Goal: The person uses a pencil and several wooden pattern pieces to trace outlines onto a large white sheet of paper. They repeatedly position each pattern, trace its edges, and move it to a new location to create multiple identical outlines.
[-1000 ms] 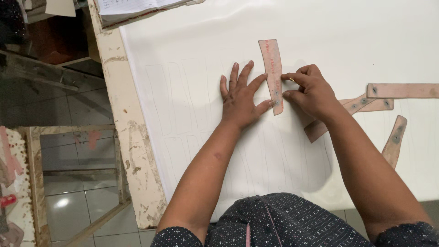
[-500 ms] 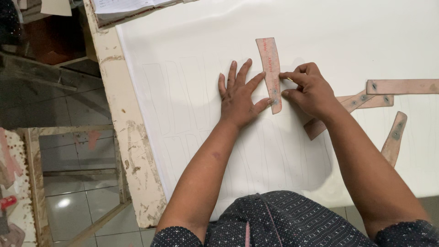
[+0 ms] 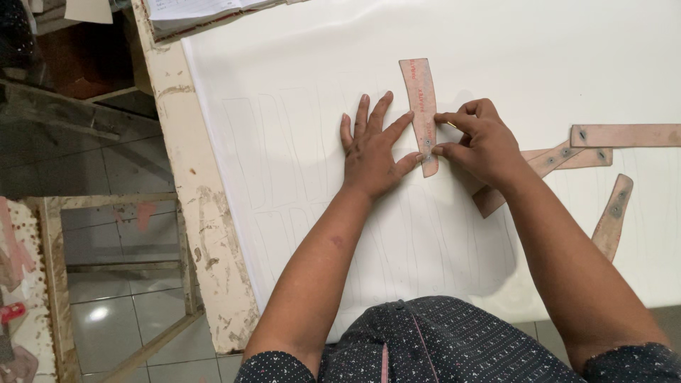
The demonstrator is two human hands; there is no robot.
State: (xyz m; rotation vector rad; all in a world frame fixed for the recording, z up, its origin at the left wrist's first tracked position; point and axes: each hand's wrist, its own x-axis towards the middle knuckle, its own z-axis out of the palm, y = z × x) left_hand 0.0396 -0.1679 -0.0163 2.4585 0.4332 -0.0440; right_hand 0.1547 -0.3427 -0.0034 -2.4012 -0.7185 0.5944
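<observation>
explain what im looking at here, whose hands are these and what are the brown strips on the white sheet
The picture comes from a camera worn on a person's head, looking down at their own two hands over a worktable. A white sheet covers the table, with faint traced outlines on it. The left hand lies flat, fingers spread, pressing the edge of a curved brown strip, which looks like a pattern template. The right hand pinches a thin tool, mostly hidden, against that strip's other edge. More brown strips lie to the right. Papers sit at the table's far corner.
</observation>
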